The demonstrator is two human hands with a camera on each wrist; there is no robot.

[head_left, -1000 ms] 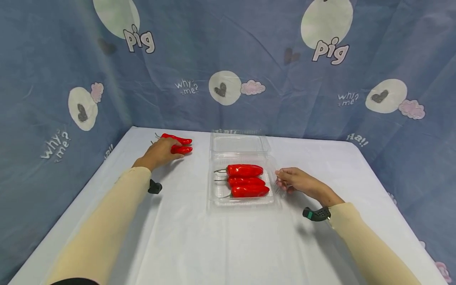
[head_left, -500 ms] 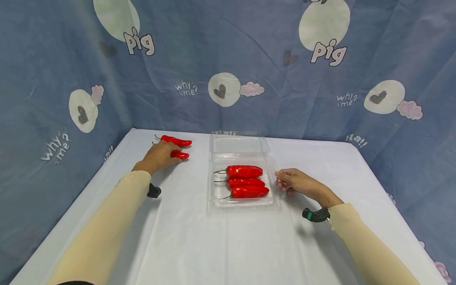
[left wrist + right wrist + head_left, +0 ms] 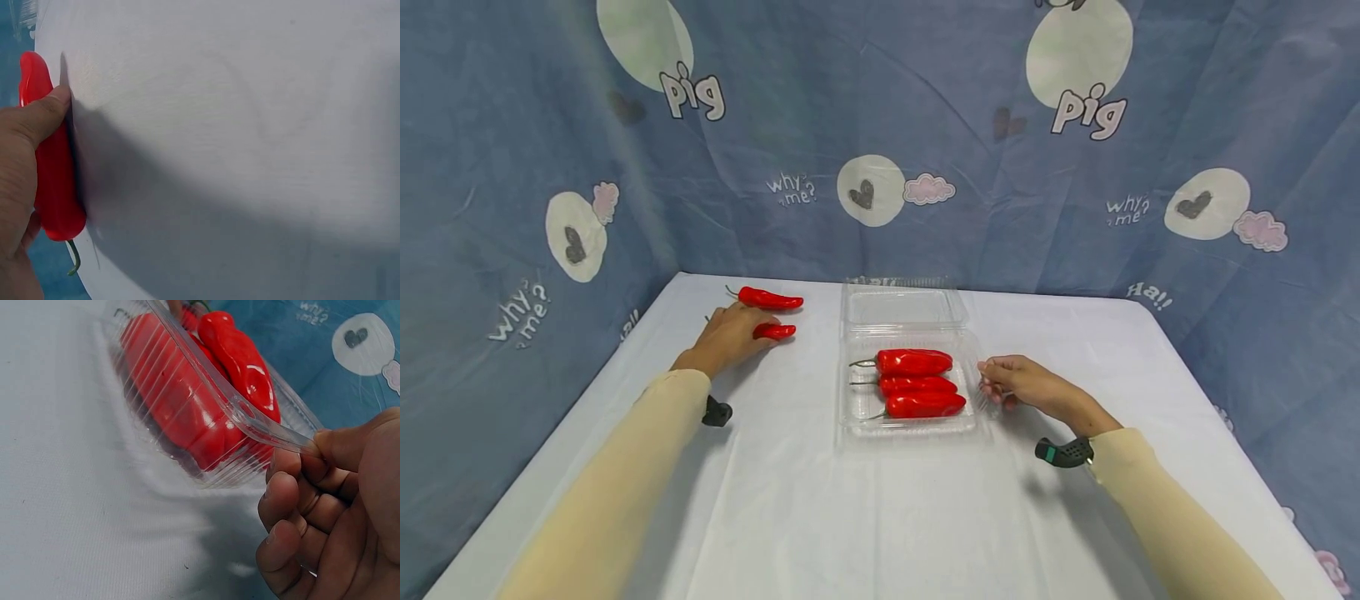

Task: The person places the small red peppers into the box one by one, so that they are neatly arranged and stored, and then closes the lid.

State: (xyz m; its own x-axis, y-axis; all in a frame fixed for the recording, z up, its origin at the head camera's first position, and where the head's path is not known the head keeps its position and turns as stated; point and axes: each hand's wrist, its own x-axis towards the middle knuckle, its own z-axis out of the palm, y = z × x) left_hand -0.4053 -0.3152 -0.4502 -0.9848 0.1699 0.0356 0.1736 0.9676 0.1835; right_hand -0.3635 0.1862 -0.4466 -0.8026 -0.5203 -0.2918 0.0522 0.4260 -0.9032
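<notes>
My left hand [image 3: 724,335] grips a red chili pepper [image 3: 775,332] at the far left of the table. In the left wrist view the thumb lies along one side of this pepper [image 3: 57,181], and its green stem points down. Just behind it lies a second red pepper [image 3: 769,298]. With thumb and forefinger, my right hand [image 3: 1030,385] pinches the right rim of a clear plastic clamshell box [image 3: 856,423]. Inside are three red peppers, side by side: a back one [image 3: 913,362], a middle one [image 3: 919,385] and a front one [image 3: 927,405].
The box's clear lid [image 3: 906,308] is folded back toward the rear edge. A white cloth [image 3: 880,517] covers the table. Behind and at the sides hangs a blue printed curtain [image 3: 775,125].
My left hand has drawn its pepper slightly left and toward me, widening the gap to the pepper behind. The right hand stays at the box rim.
</notes>
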